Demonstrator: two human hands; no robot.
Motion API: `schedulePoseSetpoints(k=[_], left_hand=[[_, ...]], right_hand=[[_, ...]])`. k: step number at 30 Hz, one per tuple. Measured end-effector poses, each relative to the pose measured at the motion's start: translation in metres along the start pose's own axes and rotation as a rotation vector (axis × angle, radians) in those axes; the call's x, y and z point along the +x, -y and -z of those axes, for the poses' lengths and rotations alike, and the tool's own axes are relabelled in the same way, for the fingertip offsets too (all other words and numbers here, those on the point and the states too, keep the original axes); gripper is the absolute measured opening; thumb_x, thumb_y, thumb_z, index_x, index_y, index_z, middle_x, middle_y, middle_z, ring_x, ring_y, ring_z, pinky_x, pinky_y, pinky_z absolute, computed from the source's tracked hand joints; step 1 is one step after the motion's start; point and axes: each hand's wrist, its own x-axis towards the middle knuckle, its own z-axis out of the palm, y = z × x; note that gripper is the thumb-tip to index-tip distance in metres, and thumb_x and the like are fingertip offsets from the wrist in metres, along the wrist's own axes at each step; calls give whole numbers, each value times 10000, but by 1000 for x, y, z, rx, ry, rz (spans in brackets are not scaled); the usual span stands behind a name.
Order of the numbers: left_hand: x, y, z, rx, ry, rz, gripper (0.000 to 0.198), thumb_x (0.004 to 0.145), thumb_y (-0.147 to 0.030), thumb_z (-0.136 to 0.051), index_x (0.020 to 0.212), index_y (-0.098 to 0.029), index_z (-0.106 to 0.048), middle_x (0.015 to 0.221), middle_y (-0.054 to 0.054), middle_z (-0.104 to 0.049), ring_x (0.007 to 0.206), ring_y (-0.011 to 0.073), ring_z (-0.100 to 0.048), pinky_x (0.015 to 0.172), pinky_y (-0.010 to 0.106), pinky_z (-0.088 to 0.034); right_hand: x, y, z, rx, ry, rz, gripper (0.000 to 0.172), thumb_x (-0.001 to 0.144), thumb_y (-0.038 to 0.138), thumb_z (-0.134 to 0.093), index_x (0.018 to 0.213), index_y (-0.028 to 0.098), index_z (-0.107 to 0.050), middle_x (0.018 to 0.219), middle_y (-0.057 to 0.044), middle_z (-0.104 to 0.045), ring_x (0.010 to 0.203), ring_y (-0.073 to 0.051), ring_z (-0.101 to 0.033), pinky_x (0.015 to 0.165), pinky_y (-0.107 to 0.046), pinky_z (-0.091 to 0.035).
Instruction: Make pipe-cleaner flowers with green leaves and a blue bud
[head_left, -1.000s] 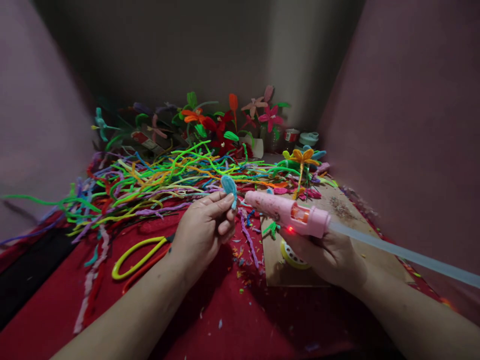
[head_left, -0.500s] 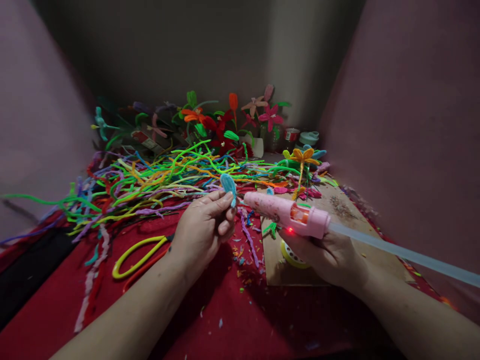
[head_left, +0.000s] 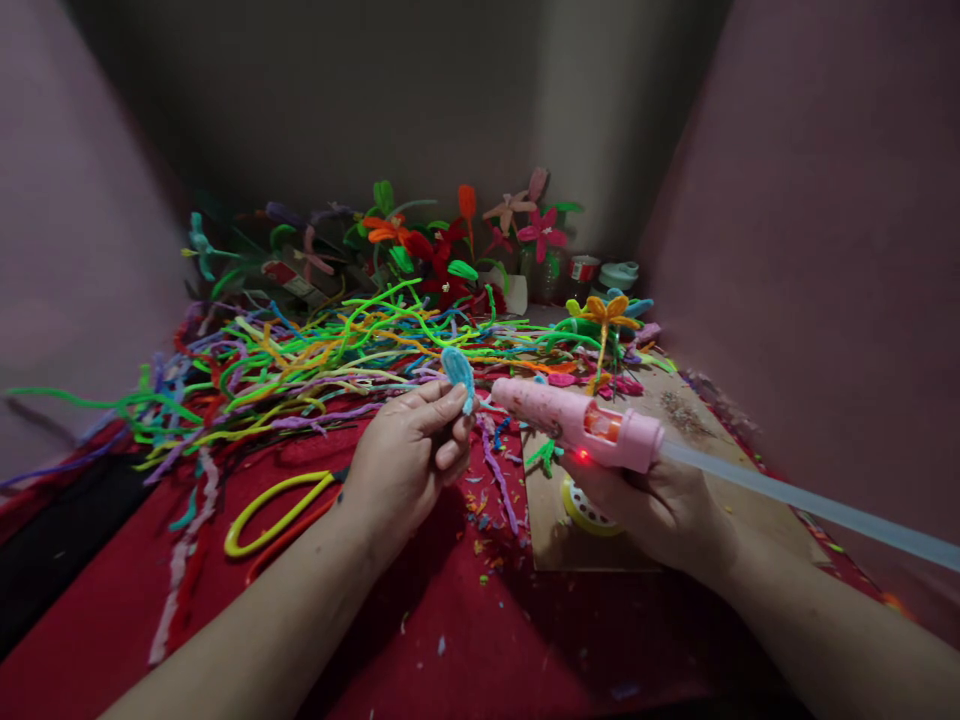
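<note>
My left hand (head_left: 409, 460) is closed in a pinch on a small blue pipe-cleaner petal (head_left: 458, 372), held upright above the red cloth. My right hand (head_left: 660, 510) grips a pink glue gun (head_left: 581, 425) with a red light lit and a clear glue stick (head_left: 810, 510) sticking out behind. The gun's nozzle points left and sits just right of the petal, a small gap between them.
A tangle of coloured pipe cleaners (head_left: 300, 360) covers the far cloth. Finished pipe-cleaner flowers (head_left: 450, 235) stand at the back. Yellow-handled scissors (head_left: 274, 510) lie left of my left arm. A cardboard sheet (head_left: 675, 480) lies under my right hand, with a yellow flower (head_left: 604, 315) beyond.
The glue gun has shifted slightly up and to the right, its nozzle drawing a little away from the petal. My left hand has stayed in place.
</note>
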Motion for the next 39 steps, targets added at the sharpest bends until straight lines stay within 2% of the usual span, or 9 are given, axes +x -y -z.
schedulePoseSetpoints(k=[6,16,19,23,27,28,33,36,39], left_hand=[[-1,0,1,-8,1,2,165,771,-173,-574,644,-151,-471,519,-54,-453,336,19,-297,336,149,-244],[-1,-1,0,-13,-15,-2,154,767,-157,-564,636,-142,-485,506,-50,-446,333,18,-292,337,148,-250],[-1,0,1,-14,-14,-7,165,765,-163,-568,628,-145,-477,507,-49,-448,331,19,-294,335,150,-254],[1,0,1,-26,-10,-8,143,778,-166,-560,661,-154,-479,520,-53,-449,336,21,-295,338,149,-257],[1,0,0,-30,-2,-5,158,779,-168,-562,653,-156,-466,523,-55,-450,334,19,-292,334,149,-262],[1,0,0,-32,0,-1,161,773,-168,-568,650,-156,-464,523,-55,-453,333,19,-293,330,148,-262],[-4,3,-1,-43,12,23,163,740,-174,-616,666,-154,-472,519,-55,-479,335,10,-307,334,128,-245],[-8,4,-7,-17,29,58,189,735,-208,-637,658,-154,-472,497,-57,-480,328,13,-307,332,133,-239],[-10,3,-16,6,43,119,219,721,-240,-656,645,-160,-466,481,-64,-468,317,20,-303,324,146,-245]], right_hand=[[0,0,-1,19,4,7,473,896,184,-415,1367,226,-411,1416,-27,-425,1319,-243,-367,1096,-402,-324],[0,1,-1,4,8,-2,450,891,199,-430,1339,237,-453,1371,-26,-483,1274,-253,-431,1072,-423,-361],[0,4,-2,17,-11,-14,437,895,222,-430,1331,235,-464,1364,-29,-491,1265,-259,-443,1067,-431,-365],[7,11,2,18,-71,51,423,909,194,-397,1324,233,-467,1373,-19,-481,1273,-228,-435,1080,-402,-347],[7,9,16,-225,-84,-26,416,890,188,-441,1299,236,-496,1312,-28,-541,1196,-239,-510,1038,-391,-393],[2,5,20,-304,-128,-40,389,887,202,-452,1267,239,-528,1249,-35,-588,1137,-246,-552,1000,-395,-424],[-39,-22,42,-772,-293,-99,300,860,255,-488,1126,161,-592,1046,-113,-650,964,-262,-607,873,-424,-470],[-63,-30,53,-993,-253,-242,357,837,271,-475,1142,115,-575,1082,-162,-626,984,-286,-600,800,-409,-500],[-76,-33,60,-1198,-160,-498,470,819,246,-445,1262,100,-498,1125,-171,-595,989,-302,-596,749,-402,-508]])
